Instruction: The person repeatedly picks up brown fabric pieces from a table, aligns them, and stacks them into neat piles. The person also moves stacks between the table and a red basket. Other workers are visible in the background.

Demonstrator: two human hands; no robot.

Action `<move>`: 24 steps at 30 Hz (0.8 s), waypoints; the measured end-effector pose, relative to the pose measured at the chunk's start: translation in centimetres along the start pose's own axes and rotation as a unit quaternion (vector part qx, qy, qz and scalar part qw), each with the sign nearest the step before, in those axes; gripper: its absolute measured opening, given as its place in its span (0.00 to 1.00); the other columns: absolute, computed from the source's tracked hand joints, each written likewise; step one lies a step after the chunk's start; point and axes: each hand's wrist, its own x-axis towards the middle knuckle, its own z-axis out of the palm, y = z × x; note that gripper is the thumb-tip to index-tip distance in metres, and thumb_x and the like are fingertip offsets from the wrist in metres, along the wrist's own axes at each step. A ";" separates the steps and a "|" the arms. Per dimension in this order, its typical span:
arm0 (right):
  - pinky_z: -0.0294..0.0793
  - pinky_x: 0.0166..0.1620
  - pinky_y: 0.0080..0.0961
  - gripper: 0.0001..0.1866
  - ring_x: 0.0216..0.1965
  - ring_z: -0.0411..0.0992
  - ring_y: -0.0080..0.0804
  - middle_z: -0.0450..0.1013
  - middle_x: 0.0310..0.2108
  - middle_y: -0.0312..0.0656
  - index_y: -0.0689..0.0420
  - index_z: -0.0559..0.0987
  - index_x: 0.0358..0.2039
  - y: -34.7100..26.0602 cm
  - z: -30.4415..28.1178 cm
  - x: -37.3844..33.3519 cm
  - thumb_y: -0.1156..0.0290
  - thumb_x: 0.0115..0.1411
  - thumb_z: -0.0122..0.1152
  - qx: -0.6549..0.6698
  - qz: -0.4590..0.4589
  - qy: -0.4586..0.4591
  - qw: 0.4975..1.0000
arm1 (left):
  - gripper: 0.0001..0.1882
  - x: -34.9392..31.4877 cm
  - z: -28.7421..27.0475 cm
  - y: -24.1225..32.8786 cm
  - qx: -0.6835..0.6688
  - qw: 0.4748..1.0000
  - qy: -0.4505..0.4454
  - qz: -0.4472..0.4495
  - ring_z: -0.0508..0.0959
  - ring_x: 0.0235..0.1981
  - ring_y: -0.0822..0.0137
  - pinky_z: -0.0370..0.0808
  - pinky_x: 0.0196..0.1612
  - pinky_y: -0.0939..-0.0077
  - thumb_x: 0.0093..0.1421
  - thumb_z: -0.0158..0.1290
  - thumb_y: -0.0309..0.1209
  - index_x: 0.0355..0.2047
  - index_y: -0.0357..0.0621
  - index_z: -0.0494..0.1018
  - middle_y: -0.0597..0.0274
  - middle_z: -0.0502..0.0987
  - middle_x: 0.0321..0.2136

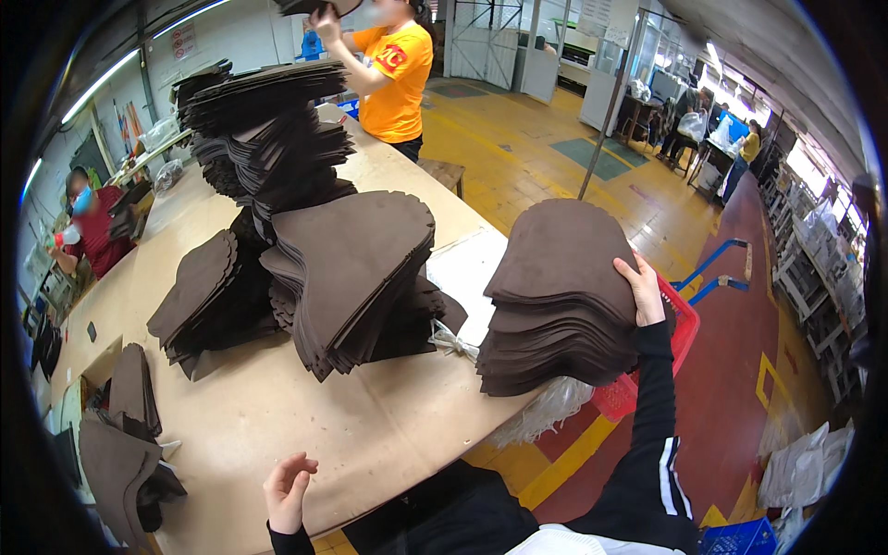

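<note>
Nearest to me, the left hand (289, 490) hangs over the close edge of the table (370, 449), its fingers loosely curled, released, holding nothing. Farther out on my right, the right hand (645, 294) touches the right edge of a thick stack of dark brown sheets (560, 250) with rounded tops. I cannot tell whether those fingers grasp any sheets or merely rest there. The stack is at the table's right edge, next to a red basket (685, 326); its base is hidden, so I can't make out what bears its weight. Clear plastic (546, 413) hangs below it.

To my lower left I have some folded brown pieces (120, 462). Across the middle of the table stand a fanned middle stack (356, 231) and, left of it, a smaller stack (199, 287). Behind them rises a tall dark pile (287, 153). Beyond that, a person in an orange shirt (400, 88) raises a dark piece, and another in dark red (100, 231) is at the far left.
</note>
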 end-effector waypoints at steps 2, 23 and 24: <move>0.74 0.53 0.25 0.30 0.49 0.75 0.29 0.77 0.52 0.44 0.65 0.73 0.60 0.0 0.5 0.7 0.71 0.58 0.71 -0.027 -0.031 -0.005 0.999 | 0.17 -0.3 -0.4 -0.4 0.007 1.000 0.001 -0.006 0.80 0.45 0.65 0.74 0.53 0.70 0.65 0.54 0.23 0.54 0.33 0.73 0.53 0.82 0.41; 0.66 0.62 0.35 0.33 0.59 0.66 0.41 0.64 0.61 0.50 0.59 0.62 0.65 0.3 24.7 -12.8 0.49 0.70 0.54 0.279 0.233 -0.349 0.863 | 0.18 3.9 4.1 5.2 0.036 0.996 0.013 0.083 0.77 0.54 0.66 0.73 0.57 0.70 0.67 0.54 0.24 0.57 0.35 0.72 0.54 0.78 0.52; 0.64 0.63 0.35 0.34 0.61 0.64 0.40 0.62 0.62 0.48 0.58 0.61 0.65 0.8 26.4 -13.1 0.48 0.69 0.56 0.271 0.259 -0.323 0.869 | 0.19 4.6 4.4 5.9 0.044 0.993 0.025 0.103 0.75 0.56 0.66 0.72 0.58 0.69 0.67 0.54 0.26 0.58 0.35 0.71 0.54 0.76 0.54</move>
